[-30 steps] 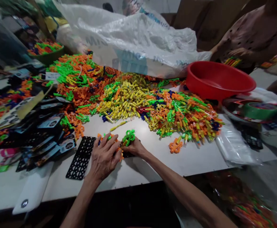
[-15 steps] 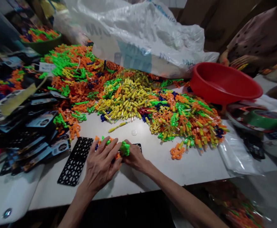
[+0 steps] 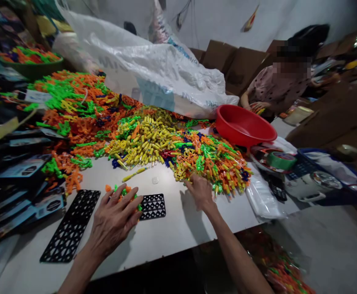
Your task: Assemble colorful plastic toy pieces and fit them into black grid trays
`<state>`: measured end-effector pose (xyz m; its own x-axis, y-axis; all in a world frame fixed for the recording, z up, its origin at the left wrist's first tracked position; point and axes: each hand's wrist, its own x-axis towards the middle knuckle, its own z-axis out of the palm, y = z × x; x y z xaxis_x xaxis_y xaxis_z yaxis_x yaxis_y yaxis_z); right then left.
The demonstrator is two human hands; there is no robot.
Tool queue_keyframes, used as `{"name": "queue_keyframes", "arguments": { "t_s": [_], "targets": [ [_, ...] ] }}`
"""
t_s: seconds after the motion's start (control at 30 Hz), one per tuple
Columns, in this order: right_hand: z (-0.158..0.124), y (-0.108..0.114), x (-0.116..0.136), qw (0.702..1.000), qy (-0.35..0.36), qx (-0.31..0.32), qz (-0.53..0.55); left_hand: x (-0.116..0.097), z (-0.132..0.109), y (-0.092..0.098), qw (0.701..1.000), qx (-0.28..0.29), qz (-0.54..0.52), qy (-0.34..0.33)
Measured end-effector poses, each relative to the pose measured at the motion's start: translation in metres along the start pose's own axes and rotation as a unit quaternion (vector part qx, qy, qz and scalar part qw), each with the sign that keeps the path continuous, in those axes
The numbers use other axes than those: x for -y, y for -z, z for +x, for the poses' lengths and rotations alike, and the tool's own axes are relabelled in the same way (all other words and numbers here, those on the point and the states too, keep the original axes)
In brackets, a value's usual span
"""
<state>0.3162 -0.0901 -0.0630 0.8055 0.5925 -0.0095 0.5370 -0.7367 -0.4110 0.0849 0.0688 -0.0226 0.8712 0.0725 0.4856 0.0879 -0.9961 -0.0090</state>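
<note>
My left hand is curled over several small orange and green plastic pieces, at the left end of a black perforated plate. Further right, my right hand reaches to the near edge of a mixed pile of orange, green and yellow pieces; its fingertips are small and what they pinch, if anything, cannot be made out. A longer black perforated plate lies left of my left hand. A yellow stick and a small clear disc rest beyond the hands.
A heap of yellow pieces adjoins a large orange and green heap. Black packages are stacked left. Beyond the piles are a white plastic sack and a red basin. A person sits at the back right.
My right hand has moved away from my left hand, rightwards to the mixed pile, uncovering the black plate. The camera view has tilted up and turned right, showing more of the room.
</note>
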Motion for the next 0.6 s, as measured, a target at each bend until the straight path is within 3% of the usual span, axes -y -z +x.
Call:
{"name": "queue_keyframes", "arguments": {
  "t_s": [0.07, 0.13, 0.23, 0.3, 0.37, 0.43, 0.47, 0.53, 0.6],
  "targets": [
    [0.002, -0.001, -0.014, 0.996, -0.076, -0.016, -0.041, 0.0, 0.001, 0.0, 1.0, -0.007, -0.009, 0.003],
    [-0.002, -0.008, -0.017, 0.994, -0.108, -0.025, -0.021, -0.001, 0.001, 0.0, 1.0, -0.015, -0.014, 0.006],
    [-0.018, -0.021, -0.01, 0.975, -0.148, -0.044, 0.162, 0.0, -0.001, 0.001, 1.0, -0.02, -0.024, 0.004],
    [-0.035, -0.027, -0.002, 0.916, -0.18, -0.029, 0.358, 0.001, -0.003, 0.002, 0.999, -0.015, -0.031, 0.005],
    [-0.054, -0.031, 0.006, 0.819, -0.206, 0.026, 0.534, 0.0, -0.003, 0.002, 0.999, -0.008, -0.039, 0.014],
    [-0.071, -0.032, 0.014, 0.735, -0.222, 0.098, 0.634, -0.001, -0.003, 0.003, 0.999, 0.0, -0.045, 0.027],
    [-0.076, -0.033, 0.019, 0.708, -0.219, 0.137, 0.657, -0.002, -0.003, 0.004, 0.998, 0.004, -0.047, 0.032],
    [-0.08, -0.034, 0.029, 0.683, -0.183, 0.222, 0.671, -0.003, -0.002, 0.005, 0.998, 0.015, -0.049, 0.036],
    [-0.072, -0.038, 0.039, 0.688, -0.117, 0.296, 0.652, -0.004, -0.001, 0.007, 0.998, 0.023, -0.051, 0.034]
  ]
}}
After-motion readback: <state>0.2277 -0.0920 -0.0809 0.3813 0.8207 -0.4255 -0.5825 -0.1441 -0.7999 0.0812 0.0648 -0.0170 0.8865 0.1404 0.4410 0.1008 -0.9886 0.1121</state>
